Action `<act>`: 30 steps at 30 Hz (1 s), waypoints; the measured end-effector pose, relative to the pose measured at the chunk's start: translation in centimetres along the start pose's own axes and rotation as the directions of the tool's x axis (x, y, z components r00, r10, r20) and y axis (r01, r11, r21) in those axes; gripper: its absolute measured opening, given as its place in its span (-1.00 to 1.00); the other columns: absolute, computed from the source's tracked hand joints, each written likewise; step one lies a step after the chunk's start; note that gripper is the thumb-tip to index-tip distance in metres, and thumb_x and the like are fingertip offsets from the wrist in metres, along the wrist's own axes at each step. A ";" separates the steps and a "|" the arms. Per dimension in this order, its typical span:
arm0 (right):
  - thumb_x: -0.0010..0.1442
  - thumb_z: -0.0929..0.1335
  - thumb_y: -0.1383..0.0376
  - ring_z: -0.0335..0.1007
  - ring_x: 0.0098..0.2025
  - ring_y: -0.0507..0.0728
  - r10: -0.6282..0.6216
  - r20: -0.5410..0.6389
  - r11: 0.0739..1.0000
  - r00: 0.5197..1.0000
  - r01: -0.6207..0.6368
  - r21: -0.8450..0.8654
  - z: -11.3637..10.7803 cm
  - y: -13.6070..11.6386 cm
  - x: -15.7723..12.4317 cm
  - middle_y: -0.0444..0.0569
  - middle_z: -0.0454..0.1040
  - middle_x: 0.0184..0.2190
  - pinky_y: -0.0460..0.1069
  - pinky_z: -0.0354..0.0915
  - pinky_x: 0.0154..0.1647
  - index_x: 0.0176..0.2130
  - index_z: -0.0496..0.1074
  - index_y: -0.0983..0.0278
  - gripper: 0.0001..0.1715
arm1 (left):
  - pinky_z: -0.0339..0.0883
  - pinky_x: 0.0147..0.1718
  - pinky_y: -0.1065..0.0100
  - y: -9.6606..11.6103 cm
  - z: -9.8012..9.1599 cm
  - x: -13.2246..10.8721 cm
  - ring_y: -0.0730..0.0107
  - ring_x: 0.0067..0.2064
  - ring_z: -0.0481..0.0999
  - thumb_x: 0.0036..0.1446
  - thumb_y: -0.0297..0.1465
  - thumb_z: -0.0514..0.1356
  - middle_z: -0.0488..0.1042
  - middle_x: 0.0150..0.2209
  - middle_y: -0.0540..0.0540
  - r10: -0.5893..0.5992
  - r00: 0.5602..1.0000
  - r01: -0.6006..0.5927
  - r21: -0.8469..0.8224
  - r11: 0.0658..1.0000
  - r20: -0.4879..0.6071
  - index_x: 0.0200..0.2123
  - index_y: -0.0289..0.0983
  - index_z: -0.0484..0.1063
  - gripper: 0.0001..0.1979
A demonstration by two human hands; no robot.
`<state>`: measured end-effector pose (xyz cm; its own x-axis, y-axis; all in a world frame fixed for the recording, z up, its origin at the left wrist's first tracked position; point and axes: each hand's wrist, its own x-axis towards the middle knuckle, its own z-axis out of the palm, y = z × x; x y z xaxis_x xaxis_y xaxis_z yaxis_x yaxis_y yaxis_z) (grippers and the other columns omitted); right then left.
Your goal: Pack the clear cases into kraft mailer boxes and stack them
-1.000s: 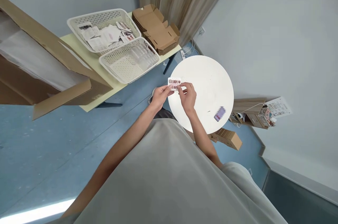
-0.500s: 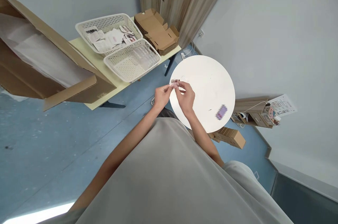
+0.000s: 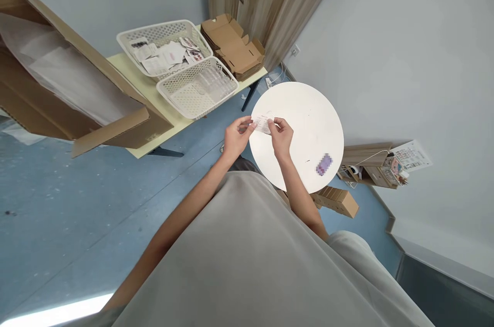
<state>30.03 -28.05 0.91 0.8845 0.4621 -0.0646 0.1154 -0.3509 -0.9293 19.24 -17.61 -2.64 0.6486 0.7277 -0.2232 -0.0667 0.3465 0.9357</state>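
Between my two hands, a small white card with rows of print (image 3: pixel 262 124) is held up over the left part of the round white table (image 3: pixel 297 106). My left hand (image 3: pixel 237 137) pinches the card's left side between thumb and fingers. On its right side, my right hand (image 3: pixel 281 135) grips it the same way. At the table's lower right lies a purple item (image 3: pixel 324 164), blurred out in the picture.
Left of the table, a yellow bench (image 3: pixel 135 152) carries a white basket of cards (image 3: pixel 127 41), a second basket with clear plastic pieces (image 3: pixel 165 91), flattened cardboard boxes (image 3: pixel 231 44) and a large open carton (image 3: pixel 111 137). More cardboard (image 3: pixel 339 200) stands below the table's right edge.
My hands have moved slightly apart, the right one shifting right. The patterned and pinkish items at my fingertips no longer show; a printed card is now stretched between them. The view shifted slightly.
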 end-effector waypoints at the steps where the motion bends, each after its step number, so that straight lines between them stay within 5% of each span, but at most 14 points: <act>1: 0.31 0.37 -0.34 0.67 -0.10 0.20 0.012 0.015 1.000 1.000 -0.013 0.010 -0.1 0.1 0.0 0.05 0.67 -0.18 0.08 0.64 -0.07 -0.14 0.49 0.20 -0.31 | 0.59 0.11 0.10 -0.3 -0.3 0.3 0.02 0.07 0.70 0.11 0.00 0.56 0.73 0.01 -0.23 -0.040 0.999 0.040 -0.017 0.999 0.024 -0.03 -0.22 0.70 -0.49; 5: 0.24 0.42 -0.37 0.65 -0.12 0.18 0.048 0.032 0.996 0.998 -0.051 0.080 0.0 0.2 -0.2 0.02 0.67 -0.20 0.10 0.65 -0.06 -0.15 0.51 0.21 -0.28 | 0.58 -0.13 0.22 -1.0 -1.0 0.9 0.16 -0.14 0.68 0.03 0.16 0.54 0.73 -0.16 -0.17 -0.138 0.981 0.143 -0.029 0.989 0.134 -0.20 -0.20 0.69 -0.44; 10: 0.24 0.46 -0.33 0.64 -0.11 0.18 0.084 0.057 0.988 0.995 -0.090 0.126 0.7 0.3 -0.2 0.01 0.67 -0.18 0.11 0.66 -0.06 -0.15 0.51 0.21 -0.32 | 0.51 -0.24 0.27 -0.7 -1.2 0.6 0.23 -0.23 0.61 -0.02 0.21 0.54 0.70 -0.26 -0.11 -0.079 0.990 0.080 -0.008 0.997 0.113 -0.28 -0.17 0.67 -0.42; 16: 0.40 0.43 -0.14 0.57 0.17 0.24 -0.070 -0.038 0.995 0.997 0.066 -0.076 1.2 -1.3 -0.8 0.14 0.62 0.11 0.17 0.60 0.17 0.00 0.52 0.18 -0.51 | 0.53 -0.08 0.21 0.0 -1.6 0.5 0.11 -0.11 0.67 0.10 0.11 0.52 0.71 -0.24 -0.13 -0.029 0.999 0.030 0.035 0.999 -0.034 -0.27 -0.20 0.65 -0.52; 19: 0.46 0.38 -0.09 0.56 0.15 0.24 -0.161 -0.005 0.965 0.987 0.156 -0.211 1.6 -2.2 -1.5 0.12 0.61 0.07 0.19 0.56 0.22 -0.05 0.54 0.15 -0.61 | 0.52 -0.03 0.20 0.1 -1.5 0.4 0.08 -0.06 0.68 0.15 0.04 0.51 0.71 -0.22 -0.14 -0.011 0.996 0.017 0.069 0.997 -0.088 -0.25 -0.21 0.66 -0.58; 30: 0.45 0.36 -0.18 0.65 -0.01 0.19 -0.086 0.041 0.985 0.995 0.092 -0.147 4.3 -1.7 -1.2 0.05 0.66 -0.07 0.10 0.61 0.12 -0.06 0.56 0.19 -0.47 | 0.51 0.14 0.20 1.4 -1.3 -0.9 0.13 0.06 0.62 0.20 -0.12 0.51 0.66 -0.09 -0.10 0.168 0.984 -0.152 0.217 0.964 -0.055 -0.21 -0.11 0.73 -0.78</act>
<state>26.84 -24.55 1.01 0.8519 0.5237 0.0011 0.2614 -0.4233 -0.8674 17.59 -17.00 -1.53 0.5852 0.8072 -0.0779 0.0015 0.0950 0.9955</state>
